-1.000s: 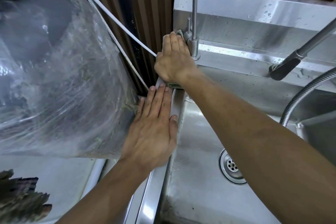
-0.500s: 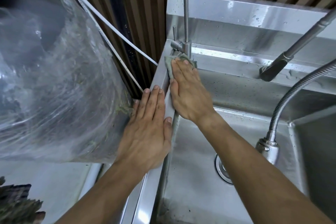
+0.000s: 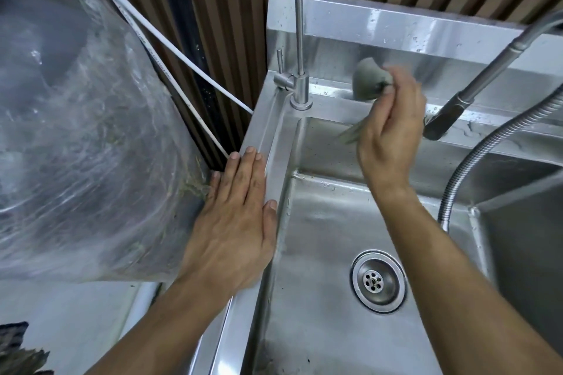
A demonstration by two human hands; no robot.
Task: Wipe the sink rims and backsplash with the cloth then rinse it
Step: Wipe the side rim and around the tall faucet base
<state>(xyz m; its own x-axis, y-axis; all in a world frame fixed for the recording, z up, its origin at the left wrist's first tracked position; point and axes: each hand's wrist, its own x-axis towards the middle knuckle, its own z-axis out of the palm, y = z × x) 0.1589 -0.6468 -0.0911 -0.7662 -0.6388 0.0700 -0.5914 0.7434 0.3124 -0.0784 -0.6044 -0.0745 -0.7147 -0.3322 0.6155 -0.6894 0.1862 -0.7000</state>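
Note:
The steel sink has a left rim, a back rim and a wet backsplash. My right hand is raised over the back of the basin and grips the grey-green cloth. The cloth bunches out above my fingers, in front of the backsplash, and a corner hangs below my palm. It looks lifted off the steel and is motion-blurred. My left hand lies flat with straight fingers on the left rim, the thumb at the basin edge.
A thin tap stands at the back left corner. A pull-out sprayer with a metal hose hangs at right. The drain sits mid-basin. A large plastic-wrapped bundle and white cables crowd the left.
My right hand left the back left corner by the thin tap, gathered the cloth into a grip and lifted it rightward toward the backsplash. My left hand stayed on the left rim.

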